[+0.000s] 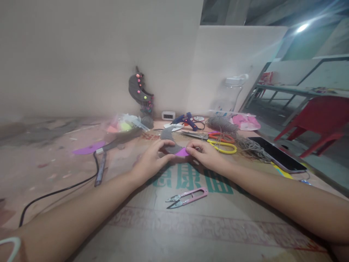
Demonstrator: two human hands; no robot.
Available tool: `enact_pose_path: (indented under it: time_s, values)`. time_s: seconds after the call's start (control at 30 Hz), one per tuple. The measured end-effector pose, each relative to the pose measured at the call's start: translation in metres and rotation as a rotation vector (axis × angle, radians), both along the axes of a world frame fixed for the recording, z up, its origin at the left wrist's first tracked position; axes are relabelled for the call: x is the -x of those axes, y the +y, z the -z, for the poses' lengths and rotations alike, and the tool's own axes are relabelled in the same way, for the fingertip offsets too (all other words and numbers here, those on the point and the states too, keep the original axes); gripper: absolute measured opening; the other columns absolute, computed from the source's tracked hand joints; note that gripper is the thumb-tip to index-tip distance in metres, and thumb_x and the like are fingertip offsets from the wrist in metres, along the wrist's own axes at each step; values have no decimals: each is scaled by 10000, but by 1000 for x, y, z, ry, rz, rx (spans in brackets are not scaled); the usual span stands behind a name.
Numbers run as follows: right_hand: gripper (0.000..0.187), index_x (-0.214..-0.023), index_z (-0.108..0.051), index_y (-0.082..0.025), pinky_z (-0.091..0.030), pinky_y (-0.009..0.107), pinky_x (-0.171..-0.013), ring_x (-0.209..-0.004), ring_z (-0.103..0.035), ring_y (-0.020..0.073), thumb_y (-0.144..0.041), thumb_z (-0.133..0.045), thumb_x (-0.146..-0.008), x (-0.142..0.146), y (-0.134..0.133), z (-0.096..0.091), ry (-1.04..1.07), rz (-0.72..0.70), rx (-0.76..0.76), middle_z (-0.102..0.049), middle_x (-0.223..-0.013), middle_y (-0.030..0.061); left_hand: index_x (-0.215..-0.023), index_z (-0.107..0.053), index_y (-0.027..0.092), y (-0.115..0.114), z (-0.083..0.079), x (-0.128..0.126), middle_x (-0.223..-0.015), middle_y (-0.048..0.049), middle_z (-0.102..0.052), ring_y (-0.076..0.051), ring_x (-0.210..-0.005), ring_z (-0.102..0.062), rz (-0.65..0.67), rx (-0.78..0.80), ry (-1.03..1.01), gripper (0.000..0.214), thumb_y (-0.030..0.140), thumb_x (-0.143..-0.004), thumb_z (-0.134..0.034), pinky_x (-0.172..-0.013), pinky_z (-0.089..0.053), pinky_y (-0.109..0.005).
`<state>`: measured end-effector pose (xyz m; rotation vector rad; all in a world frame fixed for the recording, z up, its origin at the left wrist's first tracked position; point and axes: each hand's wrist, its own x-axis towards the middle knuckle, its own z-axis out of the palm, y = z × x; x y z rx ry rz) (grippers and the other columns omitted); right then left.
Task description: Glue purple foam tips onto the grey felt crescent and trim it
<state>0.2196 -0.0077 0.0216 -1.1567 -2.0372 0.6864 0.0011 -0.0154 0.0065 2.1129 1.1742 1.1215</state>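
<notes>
Between my two hands is a grey crescent-shaped felt piece [167, 135], with a purple felt piece [182, 152] against its lower end. My left hand [156, 153] pinches the grey crescent at its lower left, thumb below and fingers above. The fingertips of my right hand [200, 151] are closed on the right end of the purple piece. Pink-handled thread snips [188, 198] lie on the table nearer to me, their blades pointing left. Just beyond my right hand rest scissors [222, 146] with red and yellow handles.
A blue glue gun [188, 120], small white clock [168, 115] and grey yarn [222, 124] stand at the back. A phone [276, 154] lies right. A marker [100, 170] and black cable [62, 190] are left. A decorated crescent [139, 89] hangs on the wall.
</notes>
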Motion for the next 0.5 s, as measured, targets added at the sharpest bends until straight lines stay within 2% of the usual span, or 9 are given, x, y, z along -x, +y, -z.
enact_pose_path:
  time_s: [0.27, 0.43, 0.5]
  values:
    - [255, -725, -575, -178, -387, 249, -539, -539, -505, 123, -377, -509, -870, 0, -2, 0, 35, 20, 80, -571, -643, -10, -1119, -593, 204, -2, -1, 1, -1106, -40, -639, -164, -929, -602, 13, -47, 23, 285, 279, -847, -633, -860, -476, -318]
    - [244, -708, -588, -174, -412, 249, -608, -635, -543, 132, -344, -526, -873, 0, -1, 1, 13, 10, 1, -600, -708, 3, -1163, -504, 198, -2, 2, 0, -1143, -66, -587, -188, -998, -588, 85, -32, -1, 386, 311, -826, -654, -869, -487, -333]
    - [236, -714, -600, -173, -421, 257, -650, -682, -560, 142, -326, -528, -878, -1, 1, 1, -1, -18, -38, -616, -736, 11, -1184, -483, 200, 0, 5, 0, -1151, -71, -576, -187, -998, -586, 73, -8, -52, 370, 335, -861, -605, -855, -488, -328]
